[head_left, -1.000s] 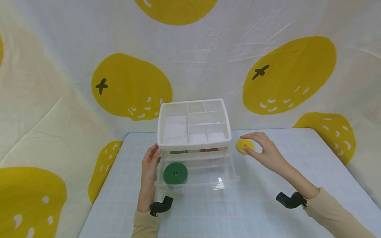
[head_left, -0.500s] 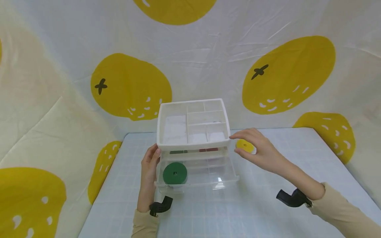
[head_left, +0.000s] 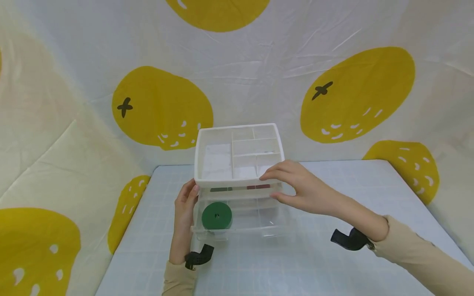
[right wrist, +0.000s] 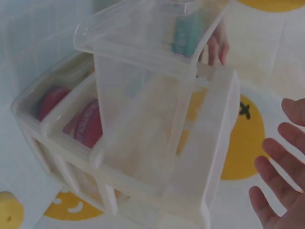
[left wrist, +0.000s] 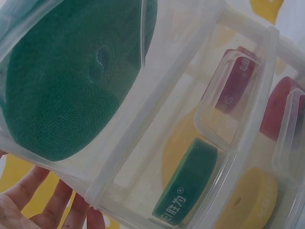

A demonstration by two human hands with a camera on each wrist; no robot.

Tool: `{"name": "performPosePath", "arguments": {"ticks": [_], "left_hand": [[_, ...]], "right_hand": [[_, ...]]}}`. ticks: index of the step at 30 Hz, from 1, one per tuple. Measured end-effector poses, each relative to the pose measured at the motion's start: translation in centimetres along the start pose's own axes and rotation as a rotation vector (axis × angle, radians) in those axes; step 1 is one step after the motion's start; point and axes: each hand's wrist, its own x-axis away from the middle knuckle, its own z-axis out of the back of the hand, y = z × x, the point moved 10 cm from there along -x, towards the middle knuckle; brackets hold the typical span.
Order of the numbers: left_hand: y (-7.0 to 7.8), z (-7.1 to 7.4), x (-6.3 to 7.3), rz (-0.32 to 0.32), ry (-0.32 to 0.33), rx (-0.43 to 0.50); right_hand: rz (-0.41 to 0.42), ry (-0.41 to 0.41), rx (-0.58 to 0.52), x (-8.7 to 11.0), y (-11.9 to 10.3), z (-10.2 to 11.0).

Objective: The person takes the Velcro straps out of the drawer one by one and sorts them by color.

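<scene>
The box lies crosswise, drawer pointing nearward. Left hand's relaxed fingers touch its left; right hand's spread wide, front right.

Lt-blue tbl bears white drawer unit & yellow roll.

Room before the open drawer
</scene>
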Motion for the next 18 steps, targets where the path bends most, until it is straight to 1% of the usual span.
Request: {"name": "performPosePath", "arguments": {"ticks": [9,18], "left_hand": [[-0.2,0.1,0.0,0.004,0.005,-0.013],[-0.1,0.1,0.0,-0.012,0.003,-0.021]], "right_hand": [[0.103,-0.123,0.033,-2.1,-2.2,-1.5],[0.169,-0.269,0.068,-4.0,-4.6,-3.8]]}}
